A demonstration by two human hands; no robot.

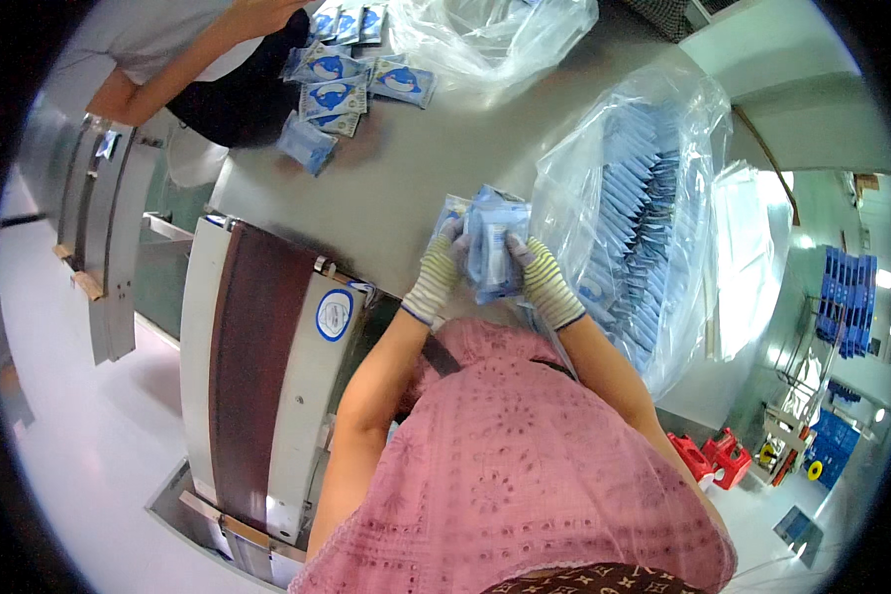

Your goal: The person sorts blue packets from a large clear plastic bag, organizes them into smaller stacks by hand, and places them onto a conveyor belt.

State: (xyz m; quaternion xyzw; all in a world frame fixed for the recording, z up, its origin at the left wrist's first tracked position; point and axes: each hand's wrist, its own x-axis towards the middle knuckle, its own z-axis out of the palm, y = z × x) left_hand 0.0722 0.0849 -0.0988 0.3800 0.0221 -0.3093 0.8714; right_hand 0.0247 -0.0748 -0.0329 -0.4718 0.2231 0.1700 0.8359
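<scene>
Between my two gloved hands I hold several small blue soft packets (495,243), bunched upright over the metal table. My left hand (438,272), in a yellow-and-white striped glove, is closed on the left side of the bunch. My right hand (548,282), gloved the same way, grips the right side, its thumb on the face of the front packet. Just right of my hands lies a large clear plastic bag (688,247) filled with rows of similar blue packets (629,198). Its near side reaches close to my right forearm.
A loose pile of blue-and-white packets (332,94) lies at the far left of the metal table (436,139), beside another person's arm (183,64). Another clear bag (495,45) sits at the back. A conveyor with a dark belt (252,366) stands left; red containers (713,457) stand at right.
</scene>
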